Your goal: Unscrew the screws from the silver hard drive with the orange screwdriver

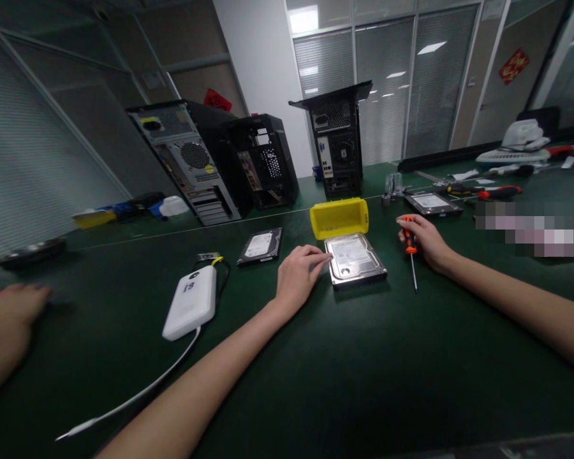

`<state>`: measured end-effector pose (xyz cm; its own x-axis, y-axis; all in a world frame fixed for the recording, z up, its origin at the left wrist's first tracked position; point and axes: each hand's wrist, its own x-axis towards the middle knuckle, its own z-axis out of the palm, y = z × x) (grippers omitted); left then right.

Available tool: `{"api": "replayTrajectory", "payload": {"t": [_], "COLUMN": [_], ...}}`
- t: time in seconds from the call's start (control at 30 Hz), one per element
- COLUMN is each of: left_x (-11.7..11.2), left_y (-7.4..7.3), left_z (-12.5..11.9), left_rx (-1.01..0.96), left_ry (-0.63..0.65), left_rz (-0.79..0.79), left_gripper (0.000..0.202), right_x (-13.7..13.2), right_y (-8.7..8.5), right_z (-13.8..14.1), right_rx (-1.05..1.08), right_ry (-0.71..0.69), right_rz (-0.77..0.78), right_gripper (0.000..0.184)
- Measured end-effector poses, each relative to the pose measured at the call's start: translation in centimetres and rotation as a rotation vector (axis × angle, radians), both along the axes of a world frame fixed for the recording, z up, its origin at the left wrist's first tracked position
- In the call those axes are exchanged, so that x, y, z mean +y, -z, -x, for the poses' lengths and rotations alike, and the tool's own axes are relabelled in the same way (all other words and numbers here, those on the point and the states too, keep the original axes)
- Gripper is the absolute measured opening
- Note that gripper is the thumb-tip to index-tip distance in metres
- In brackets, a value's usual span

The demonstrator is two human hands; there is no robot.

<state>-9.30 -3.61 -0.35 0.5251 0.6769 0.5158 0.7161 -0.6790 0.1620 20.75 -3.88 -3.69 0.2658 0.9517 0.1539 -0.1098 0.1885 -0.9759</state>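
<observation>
A silver hard drive (356, 258) lies flat on the green table, label side up. My left hand (300, 275) is at its left edge, thumb and fingers closed in a pinch. What the pinch holds, if anything, is too small to make out. To the right of the drive, my right hand (425, 239) is closed around an orange and black screwdriver (411, 243), its tip slanting down toward the table. Just behind the drive stands an open yellow plastic box (339, 220). A second hard drive (259, 247) lies to the left of my left hand.
A white device (191, 303) with a cable lies left of my forearm. Another person's hand (9, 325) rests at far left. Computer cases (191, 159) stand behind. At right are another hard drive (433, 203), a clear container (393, 185) and pliers (500, 192).
</observation>
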Motion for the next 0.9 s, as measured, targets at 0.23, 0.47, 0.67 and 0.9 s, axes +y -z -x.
{"api": "replayTrajectory", "payload": {"t": [0.23,0.47,0.67,0.9], "left_x": [0.01,-0.27,-0.12,-0.13], "left_y": [0.04,-0.11,0.04,-0.1], "left_z": [-0.09,-0.17,0.05,0.08], "left_rx": [0.055,0.055,0.011,0.02], "left_ry": [-0.031,-0.037,-0.036,-0.001], "left_rz": [-0.054,-0.019,0.025,0.002], "left_gripper": [0.025,0.027,0.027,0.022], "right_x": [-0.33,-0.29,-0.14,-0.3], "right_y": [-0.25,-0.19,-0.02,-0.08], "right_z": [0.22,0.16,0.1,0.14], "right_rx": [-0.01,0.001,0.009,0.003], "right_ry": [0.009,0.01,0.004,0.0], "right_rz": [-0.009,0.001,0.002,-0.005], "right_gripper": [0.033,0.034,0.033,0.033]}}
